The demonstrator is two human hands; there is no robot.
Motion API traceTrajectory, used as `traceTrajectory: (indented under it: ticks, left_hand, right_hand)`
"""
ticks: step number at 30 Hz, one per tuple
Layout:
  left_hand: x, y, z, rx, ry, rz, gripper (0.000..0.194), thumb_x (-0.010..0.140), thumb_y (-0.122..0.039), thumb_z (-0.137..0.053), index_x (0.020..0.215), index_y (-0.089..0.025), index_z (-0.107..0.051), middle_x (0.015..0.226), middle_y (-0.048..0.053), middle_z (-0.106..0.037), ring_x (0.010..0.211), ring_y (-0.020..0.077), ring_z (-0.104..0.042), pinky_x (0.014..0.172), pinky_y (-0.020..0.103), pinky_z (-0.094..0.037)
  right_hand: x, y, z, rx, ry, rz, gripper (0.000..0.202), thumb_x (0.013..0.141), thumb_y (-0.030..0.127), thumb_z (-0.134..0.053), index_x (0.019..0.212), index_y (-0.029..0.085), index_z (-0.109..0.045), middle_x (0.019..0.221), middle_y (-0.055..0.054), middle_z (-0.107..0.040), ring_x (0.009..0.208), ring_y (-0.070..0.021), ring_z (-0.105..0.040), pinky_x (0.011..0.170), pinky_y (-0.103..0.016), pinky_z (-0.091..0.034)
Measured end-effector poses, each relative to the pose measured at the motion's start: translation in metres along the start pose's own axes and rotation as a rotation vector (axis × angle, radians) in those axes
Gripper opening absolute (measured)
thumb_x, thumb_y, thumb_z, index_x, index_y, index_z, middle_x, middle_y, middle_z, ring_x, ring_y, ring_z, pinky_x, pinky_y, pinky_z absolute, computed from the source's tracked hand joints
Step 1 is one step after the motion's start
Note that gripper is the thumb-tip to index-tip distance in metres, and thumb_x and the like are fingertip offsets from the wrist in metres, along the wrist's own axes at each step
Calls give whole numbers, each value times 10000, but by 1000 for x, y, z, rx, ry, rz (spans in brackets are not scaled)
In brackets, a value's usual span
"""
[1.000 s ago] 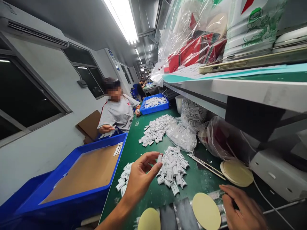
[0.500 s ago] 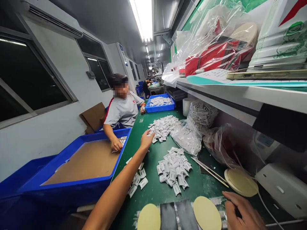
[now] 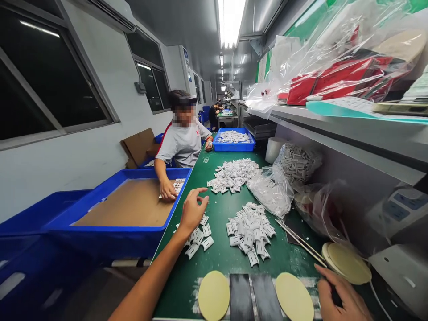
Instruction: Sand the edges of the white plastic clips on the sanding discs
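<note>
My left hand [image 3: 193,210] hovers over the left side of the green bench [image 3: 214,258], thumb and index finger apart, with nothing visible between them. Just below it lies a small group of white plastic parts [image 3: 199,238], partly hidden by my wrist. Ahead is a large heap of the same white parts [image 3: 236,174], and a second heap [image 3: 250,229] lies nearer, to the right of my hand. At the lower right, my right hand [image 3: 341,294] is open, its fingers loosely bent beside a yellow round pad [image 3: 294,296]. A second yellow pad [image 3: 214,295] and black strips [image 3: 241,296] lie flat on the bench.
Across the bench corner, a person [image 3: 183,133] reaches into a cardboard-lined blue tray [image 3: 110,229]. Another blue tray [image 3: 234,146] of white parts stands farther back. Plastic bags [image 3: 274,191], tweezers [image 3: 301,240] and stacked round pads [image 3: 347,263] line the right side, beneath a loaded shelf [image 3: 347,142].
My left hand has drawn back from the edge of the far heap toward the near left group, its fingers now parted. The view has swung left. My right hand stays about where it was.
</note>
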State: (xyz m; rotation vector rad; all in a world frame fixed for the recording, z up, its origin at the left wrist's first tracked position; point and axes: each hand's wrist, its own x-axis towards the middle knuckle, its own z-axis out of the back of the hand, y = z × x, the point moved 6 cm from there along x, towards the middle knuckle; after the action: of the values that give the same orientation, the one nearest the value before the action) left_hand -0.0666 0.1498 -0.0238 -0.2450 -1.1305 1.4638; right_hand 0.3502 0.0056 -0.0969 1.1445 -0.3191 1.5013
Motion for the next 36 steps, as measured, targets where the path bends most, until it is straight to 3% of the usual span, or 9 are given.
traceTrajectory:
  ticks: [3, 6, 10, 14, 18, 22, 28, 33, 36]
  left_hand:
    - [4, 8, 15, 125, -37, -11, 327, 899, -269, -579, 1212, -216, -654, 1248, 97, -636, 864, 199, -656, 903, 363, -476]
    - [7, 20, 25, 251, -28, 2, 349, 928, -253, -545, 1265, -216, -626, 1240, 114, -648, 990, 250, -642, 957, 393, -450]
    - [2, 32, 17, 385, 112, -8, 261, 919, -239, -592, 1164, -229, -680, 1112, 114, -709, 1085, 290, -621, 977, 406, -448]
    - [-5, 38, 3, 473, 272, -46, 231, 945, -305, -610, 1144, -206, -671, 1156, 96, -683, 1102, 244, -620, 997, 447, -479]
    - [-10, 41, -4, 513, 387, -71, 278, 966, -363, -591, 1186, -200, -639, 1270, 94, -627, 1102, 219, -624, 960, 450, -529]
    - [-10, 47, -7, 503, 454, -68, 290, 966, -358, -591, 1209, -204, -629, 1285, 99, -619, 1097, 219, -626, 944, 441, -542]
    - [-10, 53, -13, 473, 481, -43, 293, 967, -358, -590, 1214, -206, -627, 1290, 100, -616, 1096, 218, -626, 942, 438, -544]
    - [-12, 55, -19, 438, 495, -39, 289, 967, -358, -589, 1210, -207, -629, 1291, 99, -616, 1100, 219, -625, 946, 440, -541]
    - [-11, 57, -21, 377, 482, -23, 311, 961, -359, -599, 1223, -192, -620, 1283, 101, -618, 1099, 226, -627, 941, 452, -543]
  right_hand:
    - [24, 24, 1, 93, 84, -97, 300, 946, 415, -539, 1100, 221, -709, 1103, -91, -738, 892, -243, -700, 619, -297, -558]
    - [48, 65, -19, 246, 307, -99, 299, 953, 444, -553, 1146, 266, -696, 1132, -57, -736, 885, -204, -711, 533, -227, -546]
    - [56, 157, -78, 316, 836, 230, 274, 997, 360, -485, 1146, 248, -686, 1092, -58, -745, 960, -218, -704, 847, -340, -560]
    - [61, 219, -140, 256, 972, 273, 302, 987, 316, -537, 1255, 215, -633, 1122, -82, -722, 997, -235, -683, 876, -395, -539]
    - [59, 238, -195, 176, 1042, 219, 339, 970, 376, -597, 1239, 170, -611, 1163, -83, -668, 1017, -221, -658, 889, -448, -547]
    - [55, 231, -218, 175, 1080, 137, 320, 958, 376, -620, 1207, 175, -622, 1209, -84, -643, 1020, -212, -650, 872, -428, -558]
    - [70, 207, -184, 400, 975, -20, 338, 958, 377, -596, 1226, 173, -628, 1028, -50, -687, 822, -167, -656, 781, -365, -555]
    - [69, 173, -113, 586, 860, -172, 484, 954, 497, -520, 1278, 154, -626, 917, -62, -675, 707, -165, -600, 624, -297, -504]
    - [52, 142, -70, 660, 797, -384, 505, 873, 548, -642, 1196, 162, -678, 837, -45, -650, 689, -164, -567, 594, -281, -474]
